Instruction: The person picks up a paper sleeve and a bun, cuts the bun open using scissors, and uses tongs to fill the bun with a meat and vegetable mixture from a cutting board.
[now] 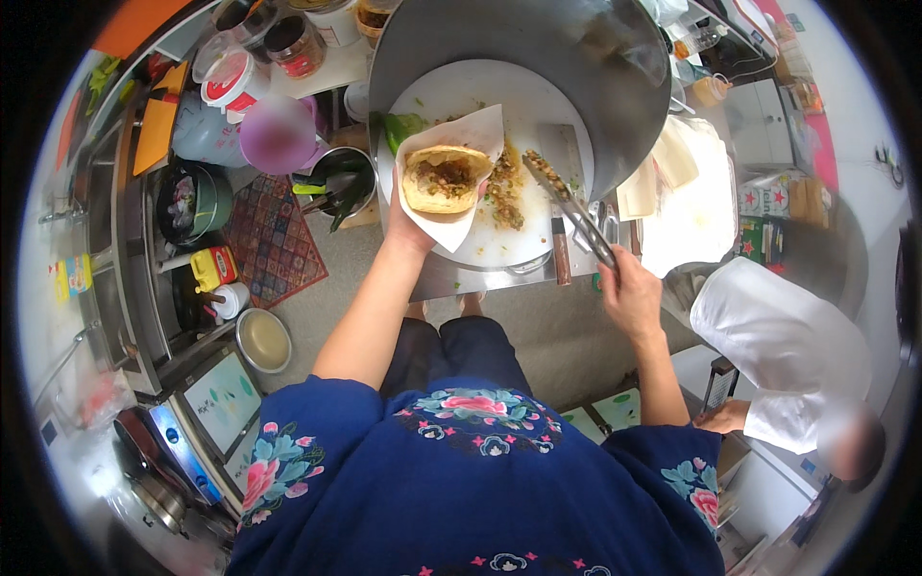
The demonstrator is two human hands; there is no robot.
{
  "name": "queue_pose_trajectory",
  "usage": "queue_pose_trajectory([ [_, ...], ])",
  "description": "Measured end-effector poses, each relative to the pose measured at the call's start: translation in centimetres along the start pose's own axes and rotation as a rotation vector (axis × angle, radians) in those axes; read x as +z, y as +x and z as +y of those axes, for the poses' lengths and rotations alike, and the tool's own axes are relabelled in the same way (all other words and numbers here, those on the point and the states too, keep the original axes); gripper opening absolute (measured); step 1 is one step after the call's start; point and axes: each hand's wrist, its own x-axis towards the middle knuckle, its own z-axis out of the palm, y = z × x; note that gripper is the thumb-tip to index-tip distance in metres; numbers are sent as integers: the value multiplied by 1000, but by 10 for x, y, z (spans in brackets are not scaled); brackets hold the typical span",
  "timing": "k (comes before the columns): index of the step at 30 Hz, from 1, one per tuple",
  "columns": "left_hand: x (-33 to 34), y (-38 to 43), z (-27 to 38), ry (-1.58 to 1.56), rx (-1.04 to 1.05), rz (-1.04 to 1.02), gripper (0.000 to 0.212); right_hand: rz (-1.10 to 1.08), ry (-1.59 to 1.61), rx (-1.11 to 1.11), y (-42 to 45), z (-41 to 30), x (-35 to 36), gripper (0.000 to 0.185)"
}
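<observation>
My left hand [409, 216] holds a split flatbread [443, 198] stuffed with chopped filling, wrapped in a white paper sleeve [452, 234]. My right hand [632, 295] grips metal tongs [587, 230], whose tips carry chopped filling. Below both lies a round white cutting board [461, 255] with a strip of chopped filling [506, 191] across it. A cleaver [562, 155] with a wooden handle rests at the board's right side. Green peppers [403, 129] lie at the board's left edge, partly behind the paper.
A large dark metal drum [518, 32] rises around the board's far side. At right are paper sleeves [673, 155] and a white cloth [695, 216]; a co-worker in white [785, 345] stands there. A metal pot [356, 162] and a purple container [277, 137] are at left.
</observation>
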Motion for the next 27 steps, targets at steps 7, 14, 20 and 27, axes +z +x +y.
queue_pose_trajectory([
  [7,15,3,-10,-131,-117,-49,56,25,-82,-296,16,-44,-62,30],
  [14,19,-1,-21,-144,-259,-245,72,-88,-369,-542,60,-61,-76,36],
  [20,17,-3,-27,299,48,-219,61,-149,-445,-512,63,-97,-89,37],
  [27,22,-10,-18,258,86,-192,60,-178,-418,-451,45,-109,-110,30],
])
